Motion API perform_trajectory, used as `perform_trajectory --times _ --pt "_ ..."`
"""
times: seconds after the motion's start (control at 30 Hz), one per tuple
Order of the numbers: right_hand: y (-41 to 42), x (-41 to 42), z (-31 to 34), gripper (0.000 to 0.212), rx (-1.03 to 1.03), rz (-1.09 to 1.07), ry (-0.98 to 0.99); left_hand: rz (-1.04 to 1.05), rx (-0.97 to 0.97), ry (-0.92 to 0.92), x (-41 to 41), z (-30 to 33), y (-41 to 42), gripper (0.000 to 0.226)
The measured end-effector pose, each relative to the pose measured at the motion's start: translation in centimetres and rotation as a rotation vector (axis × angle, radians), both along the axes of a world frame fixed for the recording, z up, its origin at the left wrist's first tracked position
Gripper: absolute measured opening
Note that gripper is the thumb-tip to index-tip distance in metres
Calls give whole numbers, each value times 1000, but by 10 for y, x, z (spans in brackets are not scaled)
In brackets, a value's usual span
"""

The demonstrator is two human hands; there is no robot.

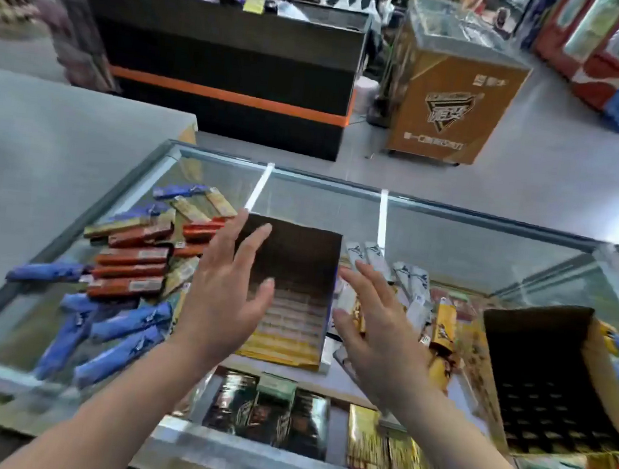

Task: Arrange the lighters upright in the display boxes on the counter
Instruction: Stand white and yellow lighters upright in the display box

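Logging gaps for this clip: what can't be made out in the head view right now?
- Middle display box: near left part hidden behind the left hand; whether either hand touches it is unclear.
- Right display box: interior dark, contents of its slots unreadable.
- Right hand: covers some white lighters.
- Blue lighters and red lighters: print lost to motion blur.

Two open display boxes on the glass worktop: the middle box [296, 271] is brown-and-yellow, the right box [552, 378] is dark with a grid of slots. Lighters all lie flat: blue ones [114, 332] and red ones [129, 265] left, white ones [410, 279] and yellow ones [442, 332] between the boxes.
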State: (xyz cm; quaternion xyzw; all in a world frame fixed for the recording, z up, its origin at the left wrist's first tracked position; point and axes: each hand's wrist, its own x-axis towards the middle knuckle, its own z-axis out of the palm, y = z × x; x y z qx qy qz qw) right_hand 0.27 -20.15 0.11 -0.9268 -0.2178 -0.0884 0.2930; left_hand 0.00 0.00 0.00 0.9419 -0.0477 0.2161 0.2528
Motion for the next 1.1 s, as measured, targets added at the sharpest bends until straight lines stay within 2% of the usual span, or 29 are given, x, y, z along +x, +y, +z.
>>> perform_trajectory --times 0.07,0.27,0.4,0.57,0.73,0.83,0.93,1.1 --pt "9 11 1 48 85 -11 34 13 -143 56 12 2 13 66" --pt "36 46 -5 57 238 -35 43 -21 -402 150 49 -7 30 68" --pt "42 52 -14 59 222 -25 24 -46 -413 136 49 -23 31 68" --pt "42 52 -21 60 151 -19 -111 -142 -589 85 48 -21 31 53" --pt "41 49 -19 63 106 -29 -252 -218 -601 65 44 -15 34 54" --pt "40 43 -10 63 106 -44 -308 -198 -603 9 40 -8 35 46" --pt "38 31 -5 61 125 -95 -316 -234 -580 38 32 -1 30 39" --pt "36 12 -8 55 155 -135 -273 -212 -568 98 22 -2 25 42"
